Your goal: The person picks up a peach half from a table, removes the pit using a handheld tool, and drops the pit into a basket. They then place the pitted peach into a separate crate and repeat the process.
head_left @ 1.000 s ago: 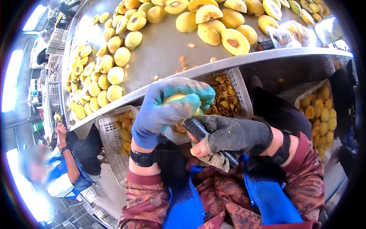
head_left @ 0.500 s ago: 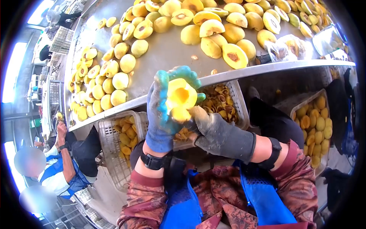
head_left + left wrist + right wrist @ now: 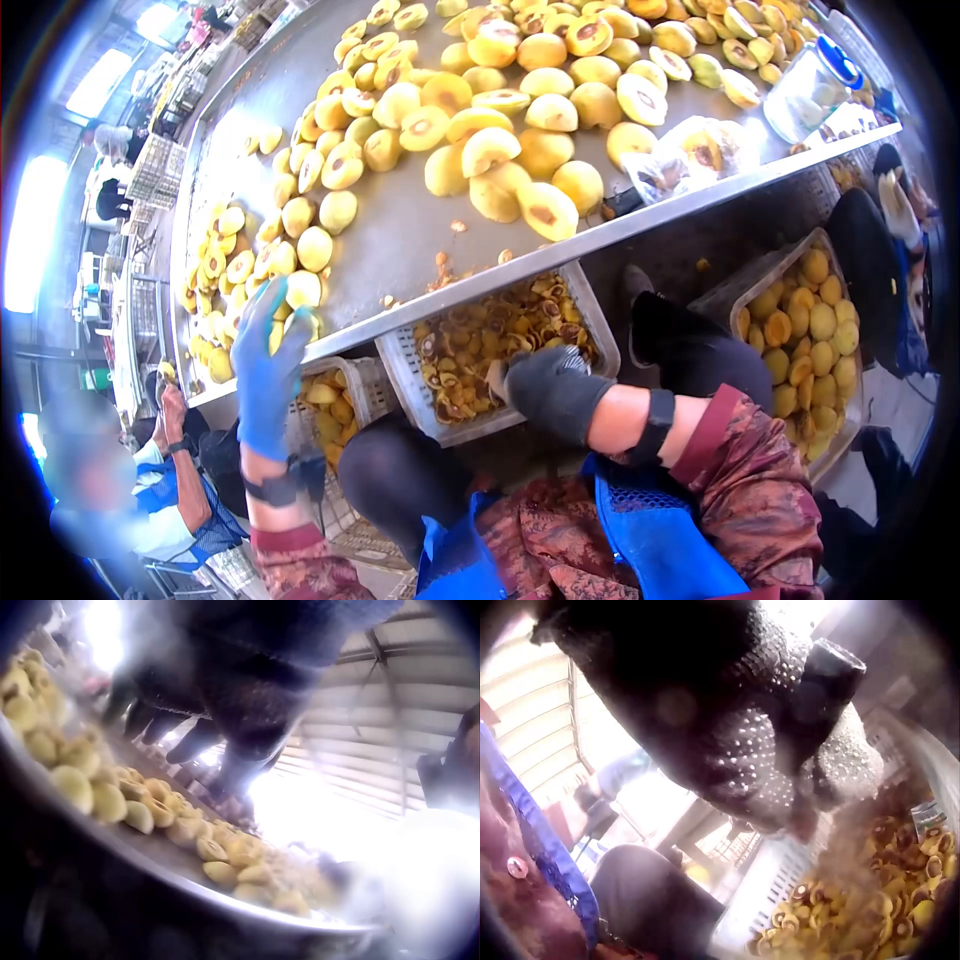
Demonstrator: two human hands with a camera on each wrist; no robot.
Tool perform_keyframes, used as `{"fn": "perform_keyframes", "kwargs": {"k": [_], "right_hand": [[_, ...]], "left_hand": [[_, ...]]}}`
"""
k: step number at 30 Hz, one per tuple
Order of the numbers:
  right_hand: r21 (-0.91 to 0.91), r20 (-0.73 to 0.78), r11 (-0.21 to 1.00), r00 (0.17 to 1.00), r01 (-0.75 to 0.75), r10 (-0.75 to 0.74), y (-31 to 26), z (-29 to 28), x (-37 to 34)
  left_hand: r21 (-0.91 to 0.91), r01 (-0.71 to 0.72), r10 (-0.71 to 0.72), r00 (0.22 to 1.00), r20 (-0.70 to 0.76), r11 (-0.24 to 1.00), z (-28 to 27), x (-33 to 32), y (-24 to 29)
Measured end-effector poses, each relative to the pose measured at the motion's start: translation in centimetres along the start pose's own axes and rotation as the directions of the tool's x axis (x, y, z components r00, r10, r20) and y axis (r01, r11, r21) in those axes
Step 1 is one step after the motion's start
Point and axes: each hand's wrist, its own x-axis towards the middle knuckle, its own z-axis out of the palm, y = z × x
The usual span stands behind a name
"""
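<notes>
My left hand (image 3: pixel 268 365), in a blue and teal glove, is raised at the table's left front edge with fingers straight, and no fruit shows in it. Close beyond its fingertips lie yellow peach halves (image 3: pixel 315 248). My right hand (image 3: pixel 555 395), in a dark grey glove, is over the white crate (image 3: pixel 393 365) of pits and scraps (image 3: pixel 460 360). In the right wrist view its fingers curl round the black handle (image 3: pixel 825 686) of a tool; the tool's working end is hidden.
The metal table (image 3: pixel 390 255) bears many peach halves, a plastic bag (image 3: pixel 690 160) and a clear jar (image 3: pixel 805 95) with a blue lid. Crates of peaches (image 3: pixel 800 320) stand on the floor to both sides. Another person (image 3: pixel 180 480) sits at the left.
The hollowed peach half that my left hand held is gone from it, and that hand has moved left toward the table edge. My right hand has come down over the scrap crate.
</notes>
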Motion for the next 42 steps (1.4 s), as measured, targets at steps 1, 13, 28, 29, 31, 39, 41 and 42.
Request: {"fn": "perform_keyframes", "kwargs": {"k": [1, 13, 28, 29, 31, 39, 41, 42], "right_hand": [[-0.005, 0.081, 0.999, 0.996, 0.043, -0.043, 0.0, -0.4, -0.1], [-0.071, -0.158, 0.988, 0.976, 0.137, -0.147, 0.9, -1.7, -1.7], [0.743, -0.609, 0.573, 0.706, 0.347, 0.362, 2.4, -7.7, 3.0], [0.754, -0.62, 0.535, 0.683, 0.381, 0.388, 2.4, -7.4, 3.5], [0.86, -0.425, 0.451, 0.825, 0.239, 0.372, 2.4, -7.9, 3.3], [0.938, -0.039, -0.314, 0.942, 0.15, 0.334, 1.4, -8.7, 3.4], [0.908, 0.033, -0.413, 0.97, 0.071, 0.239, 0.8, -8.9, 2.7], [0.881, 0.054, -0.471, 0.979, 0.046, 0.197, 0.2, -8.6, 2.6]], "left_hand": [[-0.035, -0.115, 0.116, 0.993, 0.026, 0.993, 2.2, 2.0, 2.2], [0.054, -0.367, 0.327, 0.88, 0.344, 0.929, 18.3, 14.0, 10.7], [-0.854, 0.458, -0.113, 0.889, 0.444, 0.248, 7.0, -0.5, 6.3], [-0.848, 0.465, -0.08, 0.884, 0.46, 0.254, 7.0, -0.8, 6.2], [-0.855, 0.429, -0.054, 0.9, 0.433, 0.292, 7.0, -1.2, 6.5], [-0.872, 0.055, 0.014, 0.997, 0.07, 0.486, 7.9, -2.7, 8.2], [-0.921, -0.006, 0.03, 1.0, 0.006, 0.389, 9.2, -2.8, 7.7], [-0.94, -0.03, 0.047, 0.999, -0.015, 0.339, 10.0, -2.6, 7.4]]}}
